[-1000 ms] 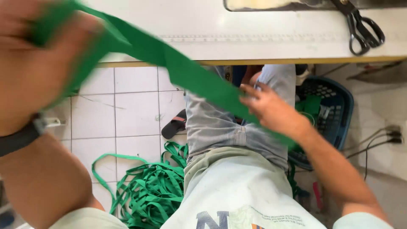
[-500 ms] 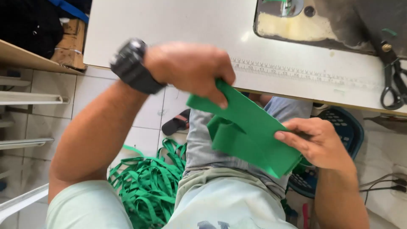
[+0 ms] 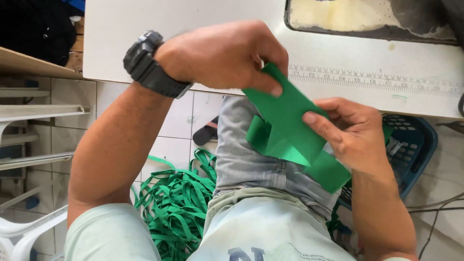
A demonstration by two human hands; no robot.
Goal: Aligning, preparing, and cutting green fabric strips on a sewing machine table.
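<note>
Spanning the top of the view, a white worktable with a printed ruler strip along its front edge is seen, with a recessed sewing-machine bed at its far right. Below it, a white tiled floor is covered in part by a loose heap of green strap, piled just beside the person's grey-trousered leg. A dark blue plastic basket is placed on the floor to the right, partly hidden behind the right forearm. A folded length of flat green fabric strap is held above the lap, between the two hands, in front of the table edge. Its upper end is pinched by the left hand, fingers curled and pressed together, a black wristwatch being worn on that wrist. Its right side is gripped by the right hand, the thumb laid flat on the fabric, the fingers closed behind it.
</note>
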